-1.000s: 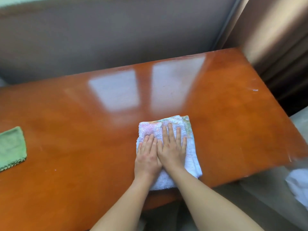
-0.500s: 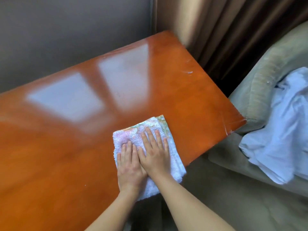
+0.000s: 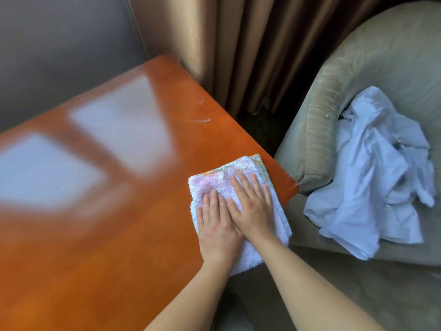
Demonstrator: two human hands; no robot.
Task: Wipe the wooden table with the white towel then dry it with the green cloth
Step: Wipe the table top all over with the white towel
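Orange-brown polished wood made up the bench, its glossy top throwing back two pale window-shaped reflections. Near its right-hand corner, at the near edge, lay the folded white towel, pinkish on top with a patterned border along its far side; its near end hung a little over the bench edge. Both hands lay flat on it with straight fingers pressing down, gripping nothing: the left hand beside and slightly behind the right hand, the right overlapping the left along the thumb side. A few faint whitish scuffs marked the wood further back near the right edge. Just off that corner stood an olive upholstered armchair, its arm close to the bench, and a crumpled heap of pale bluish-white cloth lay on its seat. Brown curtains hung behind the gap between bench and chair, and a grey wall ran along the bench's far side.
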